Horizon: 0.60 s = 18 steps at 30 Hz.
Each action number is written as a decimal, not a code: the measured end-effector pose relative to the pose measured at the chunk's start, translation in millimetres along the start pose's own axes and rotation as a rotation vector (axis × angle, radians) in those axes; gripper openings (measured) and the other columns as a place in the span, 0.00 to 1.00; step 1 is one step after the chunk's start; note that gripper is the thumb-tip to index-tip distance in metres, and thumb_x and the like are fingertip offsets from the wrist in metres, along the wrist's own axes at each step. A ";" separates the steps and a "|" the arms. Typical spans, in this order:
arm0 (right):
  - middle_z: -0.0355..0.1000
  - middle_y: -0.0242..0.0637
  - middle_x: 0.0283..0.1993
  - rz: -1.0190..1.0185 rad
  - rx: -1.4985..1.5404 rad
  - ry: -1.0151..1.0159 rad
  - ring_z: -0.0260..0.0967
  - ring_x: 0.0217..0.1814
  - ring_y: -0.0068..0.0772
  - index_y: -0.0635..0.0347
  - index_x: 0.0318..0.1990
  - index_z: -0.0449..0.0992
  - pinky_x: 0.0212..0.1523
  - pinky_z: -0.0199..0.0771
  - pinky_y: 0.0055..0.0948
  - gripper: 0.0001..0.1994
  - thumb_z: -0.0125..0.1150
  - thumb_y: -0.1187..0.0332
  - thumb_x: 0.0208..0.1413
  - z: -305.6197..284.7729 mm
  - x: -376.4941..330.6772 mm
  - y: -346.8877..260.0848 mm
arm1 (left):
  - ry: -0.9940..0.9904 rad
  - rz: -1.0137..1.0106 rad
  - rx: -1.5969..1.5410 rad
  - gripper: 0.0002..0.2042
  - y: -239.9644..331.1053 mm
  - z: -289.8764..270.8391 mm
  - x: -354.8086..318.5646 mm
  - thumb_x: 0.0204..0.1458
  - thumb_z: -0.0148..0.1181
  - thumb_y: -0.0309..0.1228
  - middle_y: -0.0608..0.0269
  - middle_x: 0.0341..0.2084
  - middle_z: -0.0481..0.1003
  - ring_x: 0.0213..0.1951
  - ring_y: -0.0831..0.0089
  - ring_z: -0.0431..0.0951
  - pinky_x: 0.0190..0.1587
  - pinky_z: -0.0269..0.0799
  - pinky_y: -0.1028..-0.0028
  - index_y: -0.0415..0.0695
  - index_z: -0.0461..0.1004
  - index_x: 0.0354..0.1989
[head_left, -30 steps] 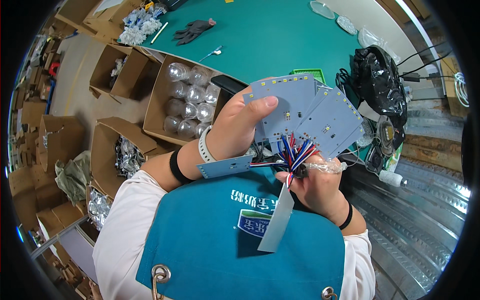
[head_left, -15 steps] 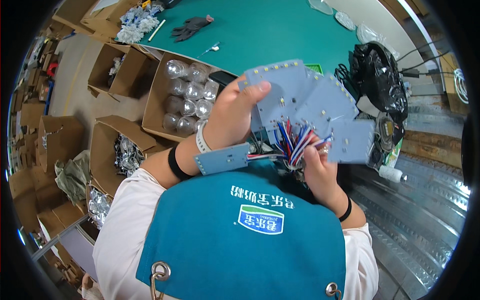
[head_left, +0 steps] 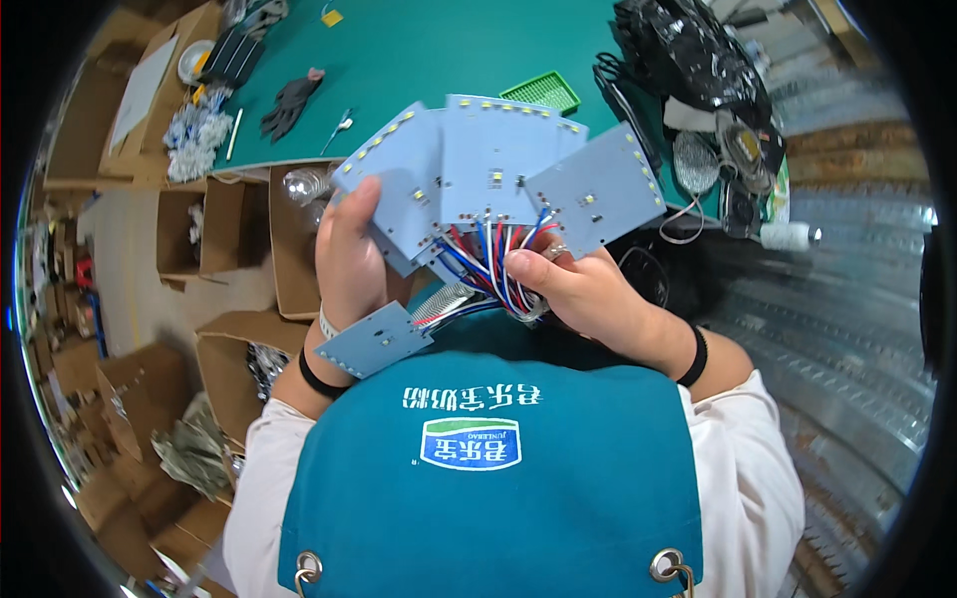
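A fan of pale blue-grey LED circuit boards (head_left: 498,149) is held up in front of my chest, small yellow-white LEDs along their outer edges. My left hand (head_left: 349,254) grips the left boards, its thumb on top and its fingers hidden behind. Red, blue, white and black wires (head_left: 503,269) run from the boards' lower edges into a bundle. Around this bundle my right hand (head_left: 593,299) is closed, thumb across the wires. One separate LED board (head_left: 374,341) hangs on its wires over my left wrist. A coiled metal-looking piece (head_left: 444,301) shows beside the wires.
Beyond the boards is a green tabletop (head_left: 419,60) with a dark glove (head_left: 291,105), a green plastic basket (head_left: 541,92) and a black plastic bag (head_left: 693,65). Cardboard boxes (head_left: 239,344) stand at left, one holding clear bulb covers (head_left: 304,186). Ridged metal sheeting (head_left: 847,289) lies right.
The view has turned, so the table and boxes sit differently. The boards are now more upright and spread wider, with the right board tilted outward. Both hands keep their hold.
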State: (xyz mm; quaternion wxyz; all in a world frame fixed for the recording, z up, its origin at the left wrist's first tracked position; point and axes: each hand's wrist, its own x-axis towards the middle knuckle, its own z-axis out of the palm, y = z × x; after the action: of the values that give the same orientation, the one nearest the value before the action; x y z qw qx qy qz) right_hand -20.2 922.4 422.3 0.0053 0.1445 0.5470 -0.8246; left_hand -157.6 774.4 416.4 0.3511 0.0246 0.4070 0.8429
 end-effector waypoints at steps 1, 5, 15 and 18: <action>0.75 0.38 0.46 -0.060 -0.013 -0.028 0.71 0.46 0.26 0.67 0.51 0.73 0.48 0.71 0.26 0.20 0.58 0.58 0.61 0.1 0.1 -1.2 | 0.016 0.009 -0.028 0.22 0.5 1.2 -0.6 0.60 0.50 0.36 0.50 0.48 0.73 0.47 0.63 0.77 0.50 0.73 0.65 0.31 0.65 0.55; 0.76 0.40 0.46 -0.032 -0.118 -0.063 0.71 0.45 0.26 0.66 0.51 0.73 0.48 0.72 0.26 0.21 0.58 0.56 0.61 -3.4 -1.8 -6.0 | 0.029 0.025 0.025 0.24 -2.2 -6.8 -4.3 0.60 0.49 0.39 0.49 0.48 0.73 0.48 0.61 0.77 0.50 0.73 0.64 0.31 0.63 0.57; 0.75 0.39 0.45 0.024 -0.127 -0.035 0.70 0.46 0.27 0.64 0.51 0.74 0.48 0.71 0.27 0.22 0.59 0.53 0.60 -6.0 -10.1 -1.9 | -0.033 -0.011 0.116 0.30 -3.5 0.5 -8.1 0.60 0.39 0.47 0.51 0.59 0.66 0.60 0.55 0.67 0.63 0.61 0.56 0.37 0.57 0.64; 0.75 0.39 0.46 0.011 -0.113 -0.037 0.70 0.46 0.27 0.64 0.51 0.74 0.49 0.71 0.27 0.22 0.59 0.53 0.59 -6.6 -11.6 -2.5 | -0.004 -0.020 0.100 0.30 -4.5 4.2 -9.1 0.60 0.39 0.47 0.51 0.59 0.65 0.60 0.55 0.67 0.63 0.61 0.56 0.37 0.57 0.64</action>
State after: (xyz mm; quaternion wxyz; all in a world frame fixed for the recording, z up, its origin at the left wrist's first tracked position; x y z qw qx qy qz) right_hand -7.9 927.6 425.0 0.0281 0.1319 0.5919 -0.7947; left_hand -146.7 773.6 418.3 0.3587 0.0394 0.4481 0.8179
